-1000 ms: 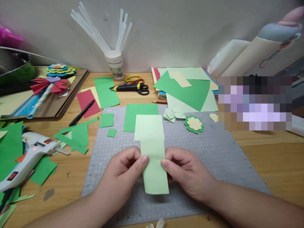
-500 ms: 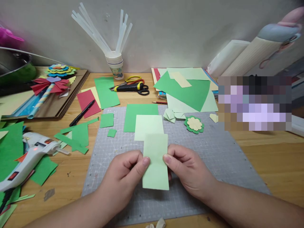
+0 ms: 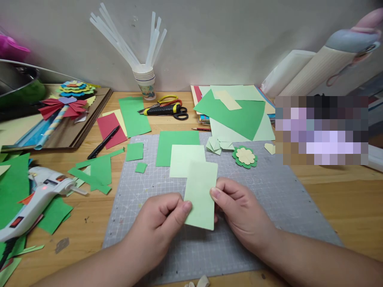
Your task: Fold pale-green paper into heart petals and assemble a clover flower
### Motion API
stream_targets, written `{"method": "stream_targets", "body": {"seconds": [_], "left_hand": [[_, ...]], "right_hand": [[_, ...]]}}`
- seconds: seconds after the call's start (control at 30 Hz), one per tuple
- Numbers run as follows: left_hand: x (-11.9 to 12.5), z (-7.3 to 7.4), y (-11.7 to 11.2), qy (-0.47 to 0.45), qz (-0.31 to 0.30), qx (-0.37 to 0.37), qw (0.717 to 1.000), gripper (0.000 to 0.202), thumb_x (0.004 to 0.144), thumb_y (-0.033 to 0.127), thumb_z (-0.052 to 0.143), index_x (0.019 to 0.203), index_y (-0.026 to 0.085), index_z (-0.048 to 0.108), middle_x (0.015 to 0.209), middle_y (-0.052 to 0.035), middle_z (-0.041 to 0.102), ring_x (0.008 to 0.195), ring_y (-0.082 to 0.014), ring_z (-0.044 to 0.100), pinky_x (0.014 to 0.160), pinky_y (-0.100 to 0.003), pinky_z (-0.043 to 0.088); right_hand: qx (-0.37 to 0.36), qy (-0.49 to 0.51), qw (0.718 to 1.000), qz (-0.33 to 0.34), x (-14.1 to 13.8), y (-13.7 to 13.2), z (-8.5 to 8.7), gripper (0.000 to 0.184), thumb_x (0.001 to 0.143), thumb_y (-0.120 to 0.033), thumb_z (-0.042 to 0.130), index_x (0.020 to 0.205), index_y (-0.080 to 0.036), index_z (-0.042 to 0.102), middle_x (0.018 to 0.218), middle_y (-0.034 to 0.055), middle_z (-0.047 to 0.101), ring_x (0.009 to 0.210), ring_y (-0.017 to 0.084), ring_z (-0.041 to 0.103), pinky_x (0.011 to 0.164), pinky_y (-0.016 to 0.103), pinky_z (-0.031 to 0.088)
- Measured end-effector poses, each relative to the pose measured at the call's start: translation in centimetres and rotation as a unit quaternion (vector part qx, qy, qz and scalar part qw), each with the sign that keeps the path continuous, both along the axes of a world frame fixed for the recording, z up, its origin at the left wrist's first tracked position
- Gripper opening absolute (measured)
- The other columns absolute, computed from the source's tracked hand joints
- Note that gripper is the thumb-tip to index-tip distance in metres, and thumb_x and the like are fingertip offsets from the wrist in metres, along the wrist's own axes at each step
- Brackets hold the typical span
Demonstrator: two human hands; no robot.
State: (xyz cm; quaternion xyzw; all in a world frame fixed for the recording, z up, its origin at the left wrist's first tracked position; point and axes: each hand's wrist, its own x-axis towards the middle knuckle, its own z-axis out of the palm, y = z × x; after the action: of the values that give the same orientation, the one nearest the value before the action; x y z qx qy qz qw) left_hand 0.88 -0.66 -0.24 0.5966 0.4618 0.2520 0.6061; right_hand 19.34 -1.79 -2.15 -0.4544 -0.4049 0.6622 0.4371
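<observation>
We see a grey gridded cutting mat (image 3: 275, 223) on a wooden bench (image 3: 353, 207) beside a grey wall (image 3: 209, 40). Midway between the mat's side edges, our left hand (image 3: 163, 223) and right hand (image 3: 239, 213), thumbs uppermost, pinch opposite long edges of a tilted, pale-green rectangular paper (image 3: 201, 195). Faint lettering (image 3: 145, 140) near the mat's far left corner appears to read "A3".

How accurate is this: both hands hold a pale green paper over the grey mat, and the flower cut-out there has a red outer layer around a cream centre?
One slip: in the head view, the outer layer of the flower cut-out is green, not red, around its cream centre. Otherwise right: the left hand and right hand hold the pale green paper over the grey mat.
</observation>
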Motion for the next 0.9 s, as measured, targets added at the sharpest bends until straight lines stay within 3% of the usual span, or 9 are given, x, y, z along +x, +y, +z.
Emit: {"method": "stream_targets", "body": {"seconds": [0.1, 0.17, 0.27, 0.4, 0.53, 0.63, 0.77, 0.9], "left_hand": [[0.0, 0.05, 0.08, -0.009, 0.019, -0.018, 1.0, 0.04, 0.088, 0.04, 0.051, 0.055, 0.019, 0.045, 0.053, 0.0041, 0.041, 0.053, -0.0113, 0.037, 0.051, -0.023, 0.032], [0.1, 0.12, 0.12, -0.049, 0.036, -0.039, 0.997, 0.026, 0.083, 0.04, 0.058, 0.069, 0.019, 0.054, 0.066, 0.0013, 0.053, 0.064, -0.0145, 0.049, 0.06, -0.024, 0.04], [0.23, 0.2, 0.05, -0.09, 0.003, -0.067, 0.994, 0.019, 0.083, 0.037, 0.059, 0.079, 0.019, 0.059, 0.077, -0.0018, 0.06, 0.075, -0.017, 0.054, 0.067, -0.026, 0.044], [0.22, 0.15, -0.11, -0.068, 0.026, -0.051, 0.996, 0.037, 0.082, 0.038, 0.059, 0.055, 0.018, 0.044, 0.058, 0.0025, 0.046, 0.056, -0.011, 0.041, 0.053, -0.022, 0.036], [0.15, 0.08, -0.01, -0.03, 0.042, -0.071, 0.996, 0.047, 0.078, 0.044, 0.06, 0.05, 0.02, 0.032, 0.052, 0.0047, 0.036, 0.05, -0.009, 0.031, 0.047, -0.021, 0.027], [0.16, 0.15, 0.18, 0.003, 0.027, -0.053, 0.998, 0.046, 0.082, 0.046, 0.053, 0.049, 0.019, 0.035, 0.052, 0.0045, 0.032, 0.05, -0.0096, 0.028, 0.047, -0.023, 0.025], [0.07, 0.18, 0.3, 0.008, 0.036, -0.006, 0.999, 0.036, 0.086, 0.042, 0.051, 0.059, 0.019, 0.047, 0.058, 0.0032, 0.04, 0.056, -0.012, 0.037, 0.052, -0.023, 0.031], [-0.24, 0.09, 0.22, 0.01, 0.017, 0.012, 1.0, 0.037, 0.09, 0.043, 0.046, 0.062, 0.019, 0.047, 0.06, 0.0028, 0.043, 0.057, -0.0125, 0.039, 0.053, -0.023, 0.034]], "right_hand": [[-0.013, 0.021, 1.0, 0.018, -0.08, 0.07, 0.06, 0.033, 0.089, -0.041, 0.057, 0.067, -0.018, 0.05, 0.058, -0.0037, 0.053, 0.053, 0.009, 0.049, 0.053, 0.023, 0.04], [-0.018, 0.023, 0.999, 0.041, -0.14, 0.07, 0.18, 0.033, 0.088, -0.043, 0.058, 0.067, -0.018, 0.05, 0.059, -0.0036, 0.053, 0.053, 0.009, 0.049, 0.053, 0.022, 0.04], [-0.006, 0.008, 0.997, 0.073, -0.22, -0.11, 0.41, 0.034, 0.086, -0.044, 0.059, 0.067, -0.017, 0.052, 0.061, -0.0027, 0.051, 0.056, 0.01, 0.049, 0.055, 0.023, 0.041], [0.026, -0.022, 0.998, 0.059, -0.22, -0.39, 0.59, 0.033, 0.089, -0.041, 0.056, 0.067, -0.018, 0.052, 0.062, -0.0022, 0.051, 0.059, 0.01, 0.048, 0.058, 0.024, 0.04], [0.019, -0.013, 0.998, 0.055, -0.27, -0.51, 0.56, 0.032, 0.089, -0.042, 0.055, 0.067, -0.018, 0.051, 0.06, -0.0023, 0.052, 0.058, 0.011, 0.049, 0.058, 0.024, 0.04], [0.013, -0.003, 0.999, 0.049, -0.28, -0.42, 0.52, 0.033, 0.088, -0.043, 0.056, 0.067, -0.019, 0.05, 0.061, -0.0023, 0.052, 0.057, 0.011, 0.049, 0.057, 0.024, 0.041], [0.004, 0.003, 0.999, 0.051, -0.2, -0.25, 0.57, 0.033, 0.086, -0.042, 0.06, 0.065, -0.019, 0.049, 0.06, -0.0027, 0.052, 0.056, 0.011, 0.05, 0.054, 0.024, 0.041], [-0.002, 0.014, 0.999, 0.04, -0.18, -0.31, 0.56, 0.033, 0.086, -0.041, 0.059, 0.065, -0.018, 0.05, 0.059, -0.0032, 0.051, 0.055, 0.009, 0.048, 0.054, 0.022, 0.04]]}}
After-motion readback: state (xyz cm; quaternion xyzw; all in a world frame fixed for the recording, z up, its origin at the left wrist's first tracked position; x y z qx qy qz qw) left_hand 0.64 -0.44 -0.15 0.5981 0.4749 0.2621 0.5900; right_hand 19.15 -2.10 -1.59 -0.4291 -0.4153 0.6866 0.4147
